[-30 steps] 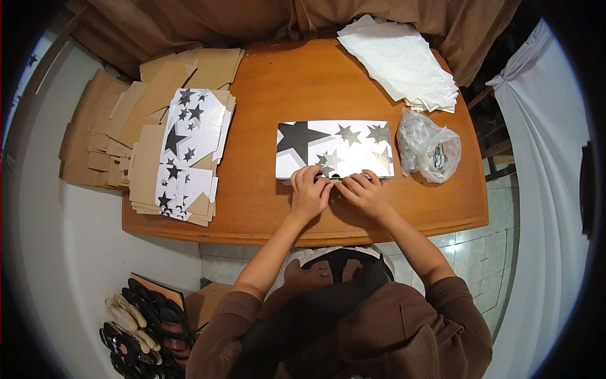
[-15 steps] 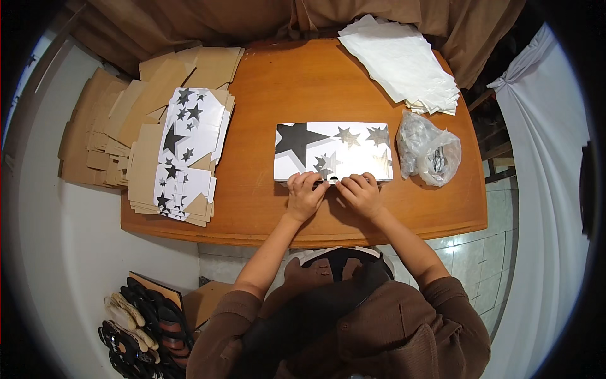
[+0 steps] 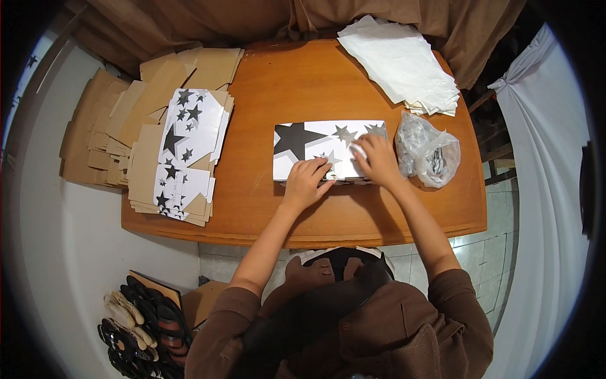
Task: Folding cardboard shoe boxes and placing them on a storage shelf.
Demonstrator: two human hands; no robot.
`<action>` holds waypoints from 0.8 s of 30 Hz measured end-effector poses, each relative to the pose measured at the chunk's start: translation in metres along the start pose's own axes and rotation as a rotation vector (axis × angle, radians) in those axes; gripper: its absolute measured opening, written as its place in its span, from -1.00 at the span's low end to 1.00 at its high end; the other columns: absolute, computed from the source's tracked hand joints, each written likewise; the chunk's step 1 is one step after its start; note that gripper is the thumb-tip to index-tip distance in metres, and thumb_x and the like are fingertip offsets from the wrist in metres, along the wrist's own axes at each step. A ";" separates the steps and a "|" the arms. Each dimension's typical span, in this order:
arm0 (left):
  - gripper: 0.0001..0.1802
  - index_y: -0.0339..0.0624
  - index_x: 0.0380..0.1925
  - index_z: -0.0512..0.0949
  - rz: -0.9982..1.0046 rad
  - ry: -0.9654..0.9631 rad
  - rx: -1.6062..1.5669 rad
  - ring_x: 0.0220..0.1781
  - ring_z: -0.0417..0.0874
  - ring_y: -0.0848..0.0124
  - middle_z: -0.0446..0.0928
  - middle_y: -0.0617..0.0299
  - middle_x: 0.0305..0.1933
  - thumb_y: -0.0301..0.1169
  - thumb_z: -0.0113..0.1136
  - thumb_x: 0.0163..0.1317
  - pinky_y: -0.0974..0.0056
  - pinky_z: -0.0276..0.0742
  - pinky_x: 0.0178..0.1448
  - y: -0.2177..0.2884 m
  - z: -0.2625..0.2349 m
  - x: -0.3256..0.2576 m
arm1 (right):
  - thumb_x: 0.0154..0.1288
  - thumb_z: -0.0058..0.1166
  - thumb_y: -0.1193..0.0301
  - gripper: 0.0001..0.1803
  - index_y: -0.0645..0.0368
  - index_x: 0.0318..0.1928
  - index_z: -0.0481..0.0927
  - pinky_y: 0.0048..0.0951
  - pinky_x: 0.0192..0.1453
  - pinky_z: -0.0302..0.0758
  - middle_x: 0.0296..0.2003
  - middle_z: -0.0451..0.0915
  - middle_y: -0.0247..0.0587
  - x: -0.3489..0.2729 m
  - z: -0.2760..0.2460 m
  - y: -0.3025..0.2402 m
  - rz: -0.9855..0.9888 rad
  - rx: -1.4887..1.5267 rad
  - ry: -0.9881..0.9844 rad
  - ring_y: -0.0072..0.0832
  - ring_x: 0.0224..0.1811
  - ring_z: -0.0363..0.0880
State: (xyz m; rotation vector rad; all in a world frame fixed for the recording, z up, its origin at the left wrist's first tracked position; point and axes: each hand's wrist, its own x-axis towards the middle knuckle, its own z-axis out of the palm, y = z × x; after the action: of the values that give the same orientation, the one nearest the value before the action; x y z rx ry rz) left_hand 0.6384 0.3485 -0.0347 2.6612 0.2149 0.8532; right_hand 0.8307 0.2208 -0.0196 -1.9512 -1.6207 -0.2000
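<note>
A white cardboard box point(image 3: 347, 165) printed with black and grey stars lies closed in front of me on the wooden table. My left hand point(image 3: 305, 180) rests on its near edge, fingers stretched over the lid and thumb at the front side. Over the right part of the lid is my right hand point(image 3: 377, 156), fingers apart and slightly bent; whether it touches the lid I cannot tell. Neither hand grips anything. Just right of the box sits a clear plastic bag point(image 3: 429, 151) with small contents I cannot make out.
Flat brown and star-printed cardboard blanks point(image 3: 148, 142) are stacked at the table's left. White paper sheets point(image 3: 401, 60) lie in a pile at the far right. Below the left table edge, several sandals point(image 3: 148, 322) are heaped. A brown curtain point(image 3: 252, 25) hangs behind the table point(image 3: 297, 76).
My right hand has left the box's front edge and moved up and right over the lid. My left hand has flattened onto the near edge. The box has barely shifted.
</note>
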 end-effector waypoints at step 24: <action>-0.65 -0.01 -0.27 0.60 -0.207 -0.605 -0.210 0.01 0.49 0.27 0.49 0.32 -0.12 -0.40 0.37 -0.17 0.19 0.31 0.14 -0.024 -0.033 0.051 | 0.21 0.05 0.09 -0.63 0.19 -0.31 0.50 -0.18 -0.25 0.47 -0.43 0.59 -0.04 -0.004 -0.030 0.038 0.417 0.084 -0.333 -0.09 -0.35 0.57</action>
State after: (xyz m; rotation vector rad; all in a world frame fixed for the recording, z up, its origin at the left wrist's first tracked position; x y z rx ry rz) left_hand 0.6594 0.3926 0.0092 2.5046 0.2262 -0.0098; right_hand 0.8724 0.1983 -0.0102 -2.2893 -1.3410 0.3691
